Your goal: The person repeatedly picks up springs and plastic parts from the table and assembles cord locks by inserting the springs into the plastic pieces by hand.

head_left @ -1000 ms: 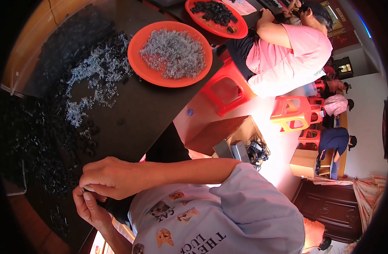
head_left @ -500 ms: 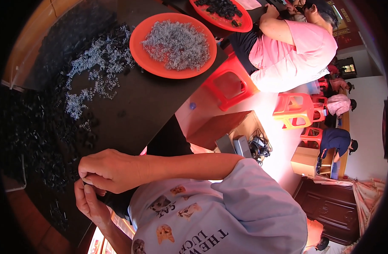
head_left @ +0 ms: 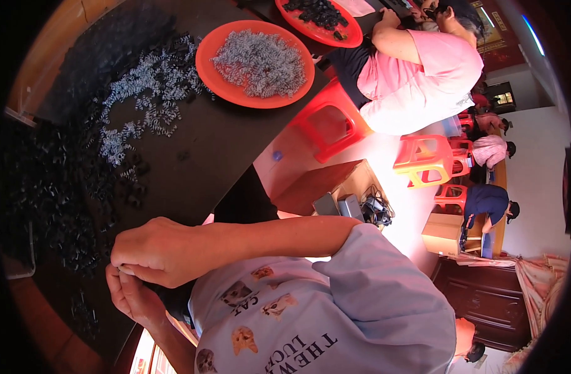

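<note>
At the near left edge of the dark table (head_left: 217, 143) we are holding our two hands together. Our left hand (head_left: 132, 299) is lying lowest, with its fingertips pressed up against those of our right hand (head_left: 154, 250), whose arm is reaching across from the pale blue sleeve. Both sets of fingers are curling in and pinching a small piece (head_left: 120, 270) between them; it is mostly hidden, so we cannot tell its shape.

Just beyond the hands, to the left, black parts (head_left: 48, 187) are lying in a wide scatter. Farther on, loose silvery springs (head_left: 154, 81) are spreading over the tabletop. Beyond them to the right, an orange plate (head_left: 204, 56) is holding a heap of springs (head_left: 260, 62). At the far end a second orange plate (head_left: 354, 36) is carrying dark pieces, and a person in a pink shirt (head_left: 416, 75) is sitting beside a red stool (head_left: 329, 124).
</note>
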`<move>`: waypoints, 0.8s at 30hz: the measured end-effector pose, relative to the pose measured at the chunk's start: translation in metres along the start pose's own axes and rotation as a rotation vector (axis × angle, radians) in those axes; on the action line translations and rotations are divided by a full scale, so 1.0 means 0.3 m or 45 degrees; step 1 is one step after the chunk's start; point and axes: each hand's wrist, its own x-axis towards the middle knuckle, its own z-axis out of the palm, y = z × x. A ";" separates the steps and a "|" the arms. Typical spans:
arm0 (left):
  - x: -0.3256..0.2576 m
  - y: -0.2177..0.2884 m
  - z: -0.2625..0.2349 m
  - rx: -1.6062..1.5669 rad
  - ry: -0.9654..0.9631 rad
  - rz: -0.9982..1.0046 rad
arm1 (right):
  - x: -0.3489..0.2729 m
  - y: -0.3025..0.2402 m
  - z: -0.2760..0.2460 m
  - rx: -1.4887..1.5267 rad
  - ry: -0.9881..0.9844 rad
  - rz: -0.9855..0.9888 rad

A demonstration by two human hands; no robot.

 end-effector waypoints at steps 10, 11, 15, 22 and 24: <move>-0.006 -0.015 -0.034 -0.162 0.044 0.052 | 0.022 -0.032 0.031 -0.143 -0.079 -0.064; -0.005 -0.016 -0.032 -0.169 0.040 0.054 | 0.022 -0.035 0.028 -0.151 -0.080 -0.065; -0.006 -0.012 -0.033 -0.210 0.018 0.044 | 0.017 -0.045 0.023 -0.216 -0.085 -0.066; -0.006 0.027 0.043 -0.130 0.244 0.024 | 0.006 -0.063 0.012 -0.267 -0.042 -0.021; 0.002 0.019 0.006 -0.120 0.098 0.040 | 0.008 -0.051 -0.001 -0.288 -0.024 -0.044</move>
